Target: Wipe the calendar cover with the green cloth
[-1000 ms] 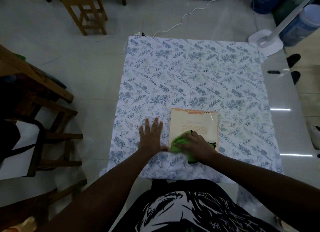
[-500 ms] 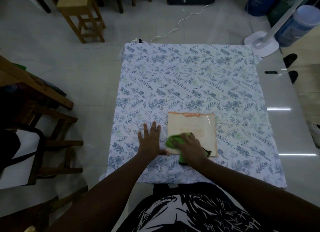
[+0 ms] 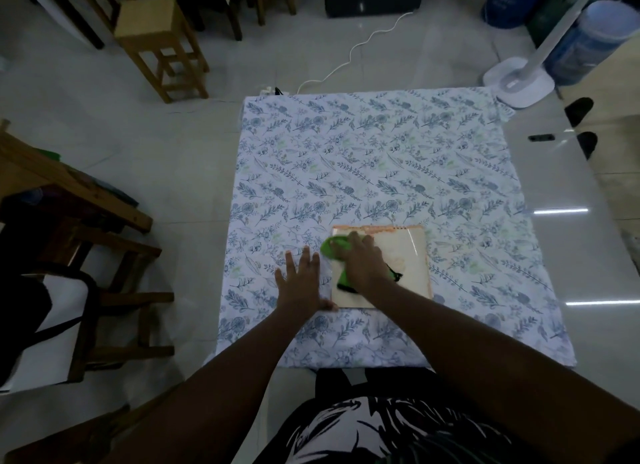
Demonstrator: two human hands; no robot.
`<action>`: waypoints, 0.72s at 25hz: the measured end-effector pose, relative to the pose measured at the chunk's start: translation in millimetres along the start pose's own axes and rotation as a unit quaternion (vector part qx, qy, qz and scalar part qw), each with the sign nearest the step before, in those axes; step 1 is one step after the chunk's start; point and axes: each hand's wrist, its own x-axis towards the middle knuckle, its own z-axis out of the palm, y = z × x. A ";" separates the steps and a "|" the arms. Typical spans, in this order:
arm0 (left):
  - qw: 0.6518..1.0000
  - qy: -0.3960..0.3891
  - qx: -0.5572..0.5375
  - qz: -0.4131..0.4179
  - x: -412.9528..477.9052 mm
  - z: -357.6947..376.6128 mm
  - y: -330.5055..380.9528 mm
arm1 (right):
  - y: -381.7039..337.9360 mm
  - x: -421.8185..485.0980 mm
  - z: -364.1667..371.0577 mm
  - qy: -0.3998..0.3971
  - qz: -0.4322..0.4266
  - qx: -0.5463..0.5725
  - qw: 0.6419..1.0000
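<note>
A cream calendar with an orange binding along its far edge lies flat on the floral tablecloth, near the front. My right hand presses the green cloth onto the calendar's upper left corner; the cloth sticks out past my fingers and below my wrist. My left hand lies flat with fingers spread on the tablecloth, just left of the calendar, its thumb touching the calendar's lower left corner.
The table stands on a pale tiled floor. A wooden stool is at the back left and wooden chairs at the left. A white fan base and blue water bottles stand at the back right. A white cable runs across the floor.
My right hand has slid the green cloth from the calendar's lower left up to its upper left corner. My left hand has stayed flat beside the calendar.
</note>
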 end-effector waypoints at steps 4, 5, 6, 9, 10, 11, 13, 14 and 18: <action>1.000 -0.008 -0.014 -0.002 -1.0 -1.0 1.3 | 25.5 -75.9 18.5 -0.026 -0.121 -0.004 0.992; 1.000 -0.013 -0.007 -0.006 -1.5 -2.7 3.5 | 35.9 -82.1 18.1 -0.025 -0.131 -0.010 0.991; 1.000 -0.017 0.006 -0.010 -1.6 -4.6 6.0 | 45.7 -82.1 15.2 -0.022 -0.130 -0.018 0.991; 0.993 0.029 0.096 0.060 -1.2 -12.1 23.1 | 73.2 -61.6 4.6 -0.014 -0.033 -0.013 0.999; 0.986 0.036 0.121 0.105 -0.4 -13.7 31.6 | 79.4 -48.8 -0.3 0.001 0.009 -0.010 1.000; 0.982 0.024 0.130 0.136 0.4 -14.6 39.5 | 82.9 -36.0 -4.6 0.008 0.045 -0.006 0.999; 0.982 0.002 0.130 0.138 0.2 -13.2 49.5 | 80.2 -19.6 -11.4 0.008 0.107 0.013 0.994; 0.982 0.007 0.134 0.131 0.2 -11.8 52.1 | 76.2 -18.0 -12.0 0.010 0.122 0.013 0.992; 0.989 -0.010 0.112 0.097 4.2 -5.5 62.9 | 73.1 -75.9 3.2 0.016 0.077 -0.023 0.997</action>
